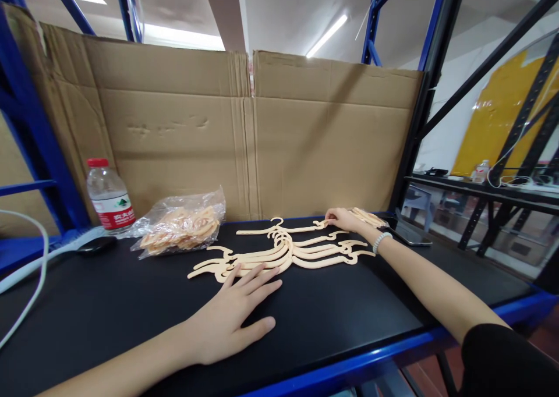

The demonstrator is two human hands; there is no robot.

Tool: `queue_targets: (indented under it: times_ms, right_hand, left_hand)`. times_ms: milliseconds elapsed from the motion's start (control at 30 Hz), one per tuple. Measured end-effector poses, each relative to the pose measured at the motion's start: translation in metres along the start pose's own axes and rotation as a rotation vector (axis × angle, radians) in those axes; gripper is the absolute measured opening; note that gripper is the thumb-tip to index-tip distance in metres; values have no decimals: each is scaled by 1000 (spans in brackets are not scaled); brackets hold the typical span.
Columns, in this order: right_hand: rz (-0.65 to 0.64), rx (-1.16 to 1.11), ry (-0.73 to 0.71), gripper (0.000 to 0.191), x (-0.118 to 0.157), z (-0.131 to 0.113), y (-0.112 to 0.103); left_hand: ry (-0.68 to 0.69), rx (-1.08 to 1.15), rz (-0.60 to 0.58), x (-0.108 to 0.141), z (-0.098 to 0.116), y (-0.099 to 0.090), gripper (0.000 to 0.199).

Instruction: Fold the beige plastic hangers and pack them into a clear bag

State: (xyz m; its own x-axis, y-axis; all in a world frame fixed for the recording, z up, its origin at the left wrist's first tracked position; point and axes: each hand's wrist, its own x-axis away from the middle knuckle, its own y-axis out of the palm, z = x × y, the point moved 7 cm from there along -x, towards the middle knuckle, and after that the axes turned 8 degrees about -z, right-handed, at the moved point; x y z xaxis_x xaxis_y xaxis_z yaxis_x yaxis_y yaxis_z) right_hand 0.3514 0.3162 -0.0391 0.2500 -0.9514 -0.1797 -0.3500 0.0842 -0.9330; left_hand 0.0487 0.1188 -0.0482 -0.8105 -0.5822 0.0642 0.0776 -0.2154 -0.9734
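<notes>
- The cream hangers [286,250] lie flat on the black tabletop in front of me, overlapping in a row, their hooks bunched along the middle.
- The farthest hanger [255,232] sits a little apart at the back, its hook pointing away from me.
- My left hand [238,312] is open, palm down with fingers spread and thumb out; its fingertips lie over the left arm of the nearest hanger, gripping nothing.
- My right hand [343,218] reaches to the right end of the farthest hanger with fingers bent; from this angle I can't tell whether they have really closed on it.
- Just beyond that hand lies another cream pile [367,217], with a dark phone [410,234] to its right.
- Left of the row rests a clear plastic bag [179,228] full of similar cream pieces.
- Farther left, a red-capped bottle [109,199] stands upright (its label is red and white).
- Behind everything, cardboard sheets [174,135] form a wall.
</notes>
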Motion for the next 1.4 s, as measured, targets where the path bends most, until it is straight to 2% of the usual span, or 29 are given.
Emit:
queue_targets:
  times_ms: [67,200,400,533,667,833,967,1033,1133,1167,1200,1267,1333,1400]
  right_hand:
    - [28,-60,-1,5,-1,4,-2]
    - [92,-186,14,19,-4,13,-4]
    - [176,-366,114,37,-5,29,-5]
    - [229,-472,233,31,-3,42,-5]
    - [372,-535,333,23,3,50,-16]
    - [527,-617,308,21,15,36,-38]
    - [513,-772,154,25,22,-5,-48]
    - [436,-866,42,27,26,-38,-47]
    - [251,-1019,-127,26,36,-96,-39]
    - [111,-1154,-234,28,39,-121,-33]
    - [-24,-1256,-336,29,44,-147,-27]
    - [-252,-1325,-492,28,56,-192,-17]
    - [-381,-1293,-589,22,63,-226,-8]
    - [-430,-1244,-659,17,64,-247,-3]
  left_hand:
    - [3,-3,47,0,0,1,51]
    - [-11,-22,152,0,-2,3,50]
    - [-15,-5,151,0,-3,6,50]
    - [-1,-4,161,0,-3,5,50]
    - [-9,-3,162,0,-3,5,50]
    - [-26,7,141,0,-3,6,50]
    - [1,44,162,1,0,-2,49]
    - [34,133,277,3,2,-15,45]
    - [-18,509,502,8,-10,-35,41]
    - [-51,699,532,9,-16,-37,42]
    - [-75,905,528,8,-20,-34,43]
    - [-93,1282,442,4,-23,-25,44]
    - [-83,1516,323,1,-18,-17,42]
    - [-81,1607,247,1,-16,-13,39]
